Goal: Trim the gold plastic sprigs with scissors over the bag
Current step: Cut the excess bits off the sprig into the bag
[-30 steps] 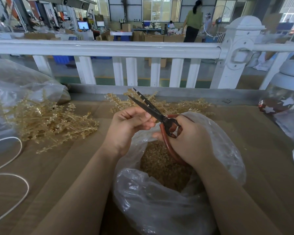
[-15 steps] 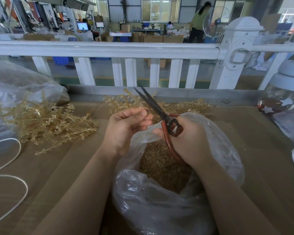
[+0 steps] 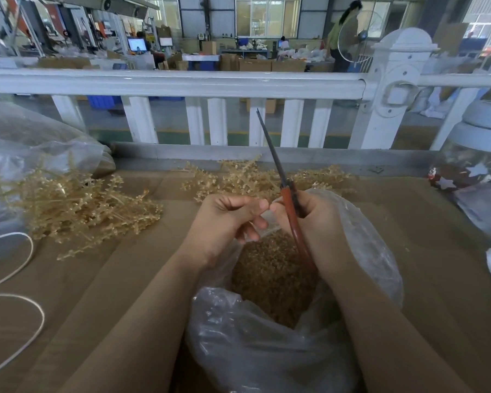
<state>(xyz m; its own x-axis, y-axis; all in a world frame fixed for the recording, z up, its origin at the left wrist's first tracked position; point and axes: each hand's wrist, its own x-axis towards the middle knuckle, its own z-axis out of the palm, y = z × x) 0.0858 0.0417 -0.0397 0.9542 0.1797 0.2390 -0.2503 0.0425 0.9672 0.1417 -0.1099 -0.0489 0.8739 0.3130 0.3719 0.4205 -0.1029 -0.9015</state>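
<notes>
Brown cardboard (image 3: 425,222) covers the bench in front of a white railing (image 3: 182,83). Over the clear plastic bag (image 3: 267,350) of gold trimmings, the right hand (image 3: 321,225) grips red-handled scissors (image 3: 288,199), blades together and pointing up beyond its fingers. Just beside it the left hand (image 3: 224,225) has its fingers curled, thumb against forefinger; whether they pinch anything I cannot tell. Gold sprigs lie in one pile (image 3: 255,177) past the fingertips and another (image 3: 77,205) well left of them.
</notes>
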